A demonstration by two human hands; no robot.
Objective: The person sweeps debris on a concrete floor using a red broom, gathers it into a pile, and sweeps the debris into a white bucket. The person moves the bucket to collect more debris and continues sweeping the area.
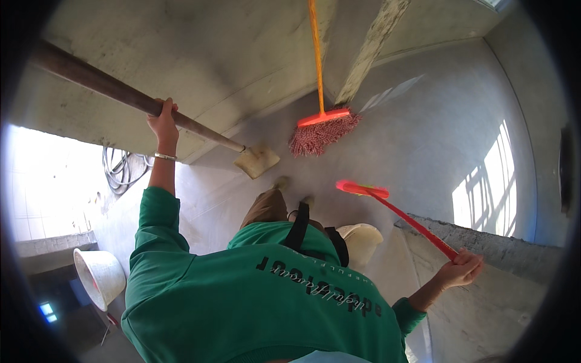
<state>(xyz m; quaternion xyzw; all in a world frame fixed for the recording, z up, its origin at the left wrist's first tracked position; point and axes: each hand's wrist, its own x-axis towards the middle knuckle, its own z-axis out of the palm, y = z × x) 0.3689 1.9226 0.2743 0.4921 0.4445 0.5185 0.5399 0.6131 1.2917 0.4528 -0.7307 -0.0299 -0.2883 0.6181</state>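
Note:
My left hand (164, 121) is closed around the long wooden handle of a shovel (257, 160). Its pale, dusty blade points down near the floor in front of my feet. In my right hand (462, 268) is the upper end of a red broom handle (415, 228). The broom's pinkish-red head (362, 188) hangs low, to the right of my feet; whether it touches the floor I cannot tell. Ahead of me stands a mop with an orange handle (316, 54), a red-orange bar (323, 117) and shaggy reddish strands (320, 134).
Bare grey floor (431, 136) meets rough plastered walls (181, 54). A pale bucket (361, 240) is beside me on the right, another (100, 277) on the left. Coiled black cable (119, 170) lies at the left by a bright opening. Barred sunlight (490, 186) falls at the right.

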